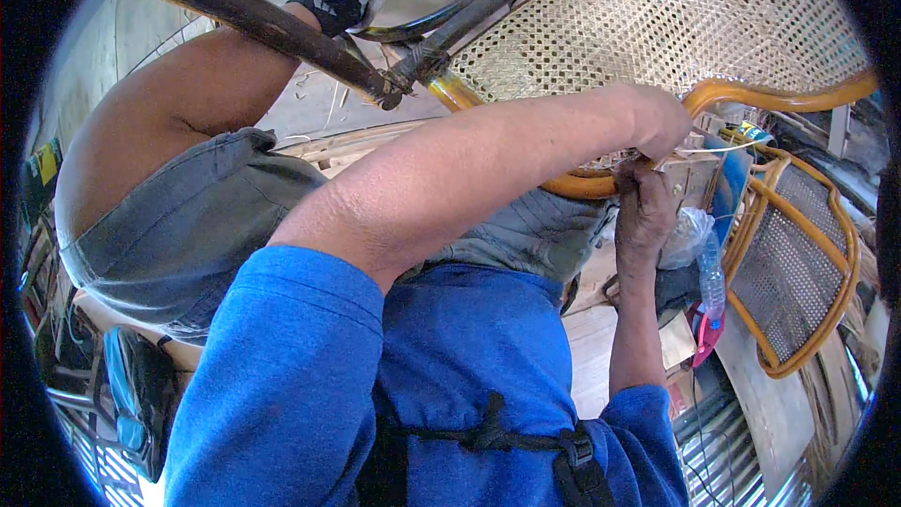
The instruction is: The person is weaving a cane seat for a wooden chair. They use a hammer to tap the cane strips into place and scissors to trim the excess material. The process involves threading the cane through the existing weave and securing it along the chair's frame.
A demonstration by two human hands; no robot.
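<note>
Across my lap lies a piece of rattan furniture with a woven cane panel (601, 28) and a curved, glossy orange-brown frame (779, 96). My left hand (660, 122) reaches over to its right side, fingers bent down and closed at the frame's curve; what they pinch is hidden. Just below, my right hand (646, 207) is closed at the bend of the frame, fingertips close to the left hand's. From between the hands a thin pale strip (723, 148) sticks out to the right. Dark brown poles (253, 19) bound at a joint (419, 63) extend to the upper left.
On the right leans another rattan piece with a woven panel (793, 244). Nearby are a clear plastic bottle (711, 282), a plastic bag (688, 237) and a wooden block (690, 178). A black and blue bag (131, 394) lies at lower left. Cane scraps litter the floor (324, 103).
</note>
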